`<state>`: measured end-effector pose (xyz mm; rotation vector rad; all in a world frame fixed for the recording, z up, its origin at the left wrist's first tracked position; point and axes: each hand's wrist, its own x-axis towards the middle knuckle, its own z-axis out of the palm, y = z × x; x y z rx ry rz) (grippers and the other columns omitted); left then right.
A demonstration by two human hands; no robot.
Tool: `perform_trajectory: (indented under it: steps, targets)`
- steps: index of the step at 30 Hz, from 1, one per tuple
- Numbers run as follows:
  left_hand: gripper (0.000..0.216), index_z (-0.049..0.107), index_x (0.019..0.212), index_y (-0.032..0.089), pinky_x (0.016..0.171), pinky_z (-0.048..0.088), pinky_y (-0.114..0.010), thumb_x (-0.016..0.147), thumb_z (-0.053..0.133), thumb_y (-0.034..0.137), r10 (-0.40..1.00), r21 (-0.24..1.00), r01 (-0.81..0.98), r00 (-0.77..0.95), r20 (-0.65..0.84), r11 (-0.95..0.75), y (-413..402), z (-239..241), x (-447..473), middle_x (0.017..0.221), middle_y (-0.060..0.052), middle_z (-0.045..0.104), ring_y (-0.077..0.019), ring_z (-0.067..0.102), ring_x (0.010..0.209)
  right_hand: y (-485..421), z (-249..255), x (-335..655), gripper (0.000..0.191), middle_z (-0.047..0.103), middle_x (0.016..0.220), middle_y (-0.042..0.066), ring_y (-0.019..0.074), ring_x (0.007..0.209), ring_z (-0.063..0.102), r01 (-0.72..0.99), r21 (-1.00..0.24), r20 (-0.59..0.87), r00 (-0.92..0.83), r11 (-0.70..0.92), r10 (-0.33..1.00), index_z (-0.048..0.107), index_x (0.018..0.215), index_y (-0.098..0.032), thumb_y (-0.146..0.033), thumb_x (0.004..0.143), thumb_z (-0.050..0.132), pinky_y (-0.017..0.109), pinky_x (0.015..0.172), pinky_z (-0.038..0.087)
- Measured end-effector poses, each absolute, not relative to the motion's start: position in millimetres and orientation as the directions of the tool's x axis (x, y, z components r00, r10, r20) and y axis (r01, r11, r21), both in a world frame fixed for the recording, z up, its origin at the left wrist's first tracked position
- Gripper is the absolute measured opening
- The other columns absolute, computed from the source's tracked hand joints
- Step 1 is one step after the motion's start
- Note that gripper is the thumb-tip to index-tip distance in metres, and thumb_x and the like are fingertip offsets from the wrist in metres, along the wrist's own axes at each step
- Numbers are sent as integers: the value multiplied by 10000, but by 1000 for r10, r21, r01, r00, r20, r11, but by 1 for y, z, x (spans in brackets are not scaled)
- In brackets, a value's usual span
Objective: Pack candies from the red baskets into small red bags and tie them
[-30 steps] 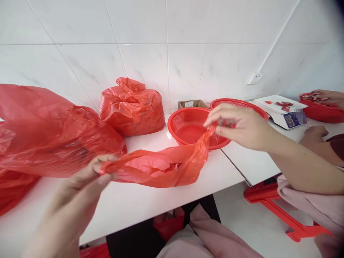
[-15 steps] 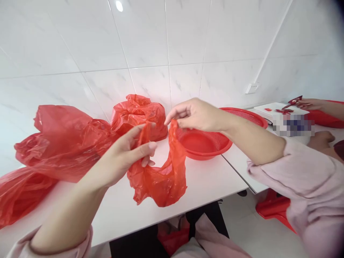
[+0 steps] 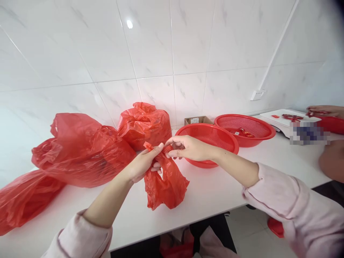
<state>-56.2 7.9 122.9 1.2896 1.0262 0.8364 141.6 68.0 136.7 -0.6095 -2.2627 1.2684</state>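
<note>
A small red plastic bag (image 3: 166, 186) hangs by its handles above the white table. My left hand (image 3: 146, 161) is closed on the handles where they cross, thumb on top. My right hand (image 3: 188, 147) pinches the other handle end close beside the left fingertips. What the bag contains, if anything, cannot be seen. Just behind my right hand stands a red mesh basket (image 3: 206, 165). A full, knotted red bag (image 3: 145, 125) sits against the wall, behind my left hand.
Large red bags (image 3: 83, 154) cover the left of the table (image 3: 129, 222). Further right are a second basket (image 3: 244, 143) with small red items, a cardboard box (image 3: 190, 120), and a white scale (image 3: 279, 116). Another person's hand (image 3: 322, 110) holds something dark red at the far right.
My hands have come together, bringing the two separated bag handles across each other. The camera view has shifted, showing more of the baskets. The other person's hand has moved right, away from the scale.
</note>
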Motion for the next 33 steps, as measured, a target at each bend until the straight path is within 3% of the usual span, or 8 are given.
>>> perform_trajectory:
  steps: [4,9,13,16,20,23,27,33]
  targets:
    - [338,593,895,185,604,477,-259,910,501,509,943,997,24,324,-76,72,13,120,-55,565,33,527,-93,431,484,54,130,150,115,653,819,10,140,781,610,177,-838,289,-658,516,695,612,890,-183,-294,864,610,304,744,492]
    - [303,701,860,161,725,478,-308,867,584,441,920,974,204,392,13,-100,9,124,-57,718,-42,621,-160,564,698,36,130,156,157,622,996,32,164,915,588,96,-762,373,-742,640,556,666,834,-211,-368,849,656,323,847,475]
    - [193,733,875,206,685,485,-304,825,620,354,884,903,364,466,34,-226,5,128,-57,836,-54,654,-165,569,713,47,104,138,300,638,1087,51,180,1076,573,-109,-894,407,-604,435,685,617,1098,-236,-436,982,427,361,970,439]
    - [94,661,767,200,578,449,-250,776,569,185,919,834,481,389,71,-268,4,122,-57,691,-2,591,-126,525,595,58,76,119,357,656,913,24,147,860,627,-140,-957,284,-626,254,726,571,1212,-231,-448,995,390,338,904,479]
    - [225,565,779,209,583,428,-235,693,455,33,896,574,710,191,401,-408,5,102,-57,746,15,588,-127,539,646,59,56,107,347,565,676,-55,105,526,562,-133,-986,167,-714,102,680,510,1291,-268,-407,981,440,301,699,512]
    - [307,623,971,212,762,491,-277,786,436,53,802,472,716,204,562,-513,2,90,-57,1083,-57,621,-175,611,960,52,56,109,280,588,788,-30,110,626,588,-144,-980,200,-743,139,639,567,1186,-246,-391,961,483,288,715,496]
    - [319,636,1203,249,924,480,-308,930,471,237,830,504,706,220,513,-499,-13,73,-71,1193,-64,652,-198,618,1091,33,58,127,292,578,775,-10,134,733,550,11,-924,295,-618,383,729,584,828,-201,-436,960,472,267,701,437]
    - [277,715,1060,265,892,492,-360,935,486,354,870,540,789,-15,493,-293,-58,11,-128,1056,-58,727,-249,636,1031,15,5,182,359,661,837,28,188,789,591,377,-855,173,-442,357,880,598,840,-226,-462,987,372,317,751,435]
